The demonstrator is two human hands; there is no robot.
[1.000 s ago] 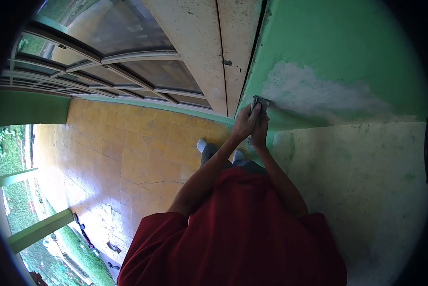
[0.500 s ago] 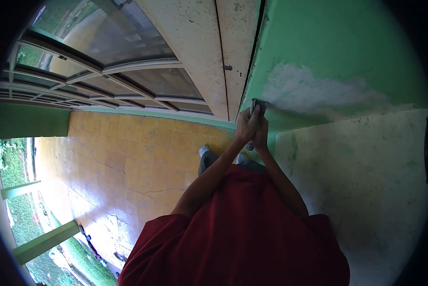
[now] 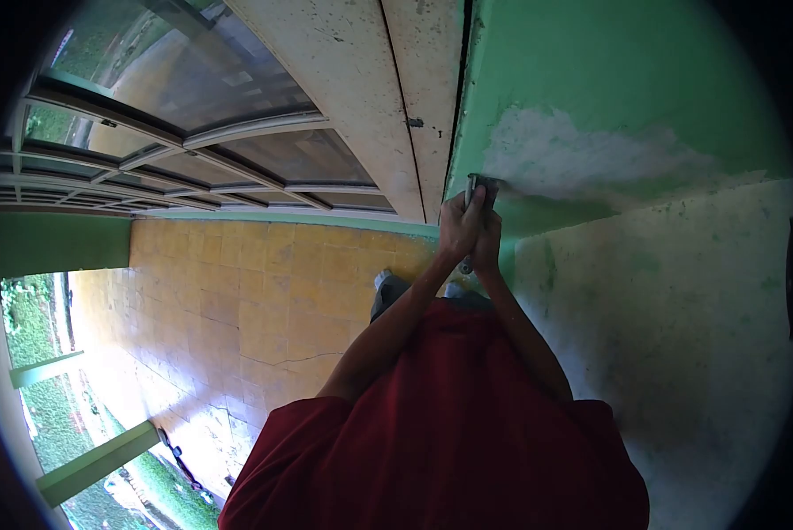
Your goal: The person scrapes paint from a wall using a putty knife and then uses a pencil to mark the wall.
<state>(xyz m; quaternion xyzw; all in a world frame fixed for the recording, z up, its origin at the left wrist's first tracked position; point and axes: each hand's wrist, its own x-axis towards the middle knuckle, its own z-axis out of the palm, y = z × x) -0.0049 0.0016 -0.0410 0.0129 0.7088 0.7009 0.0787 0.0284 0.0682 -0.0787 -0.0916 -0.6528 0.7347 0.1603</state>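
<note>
The bare left hand [image 3: 458,227] and bare right hand [image 3: 488,231], side by side, fingers curled tightly, grip a small, flat-headed, dark grey tool [image 3: 485,183]. Its head sits at 12 o'clock from them, against or just off the painted green wall [image 3: 626,62]; I cannot tell which. From the hands, a rough whitish patch [image 3: 573,155] spreads at 2 o'clock and the yellow tiled floor [image 3: 264,327] lies at 8 o'clock.

One dark-grey, flat-bladed hand tool [image 3: 486,183] is gripped by the left hand [image 3: 459,228] and right hand [image 3: 488,237], blade at the green painted wall [image 3: 626,71], beside its irregular whitish patch [image 3: 573,157]. Blade contact cannot be confirmed.
</note>
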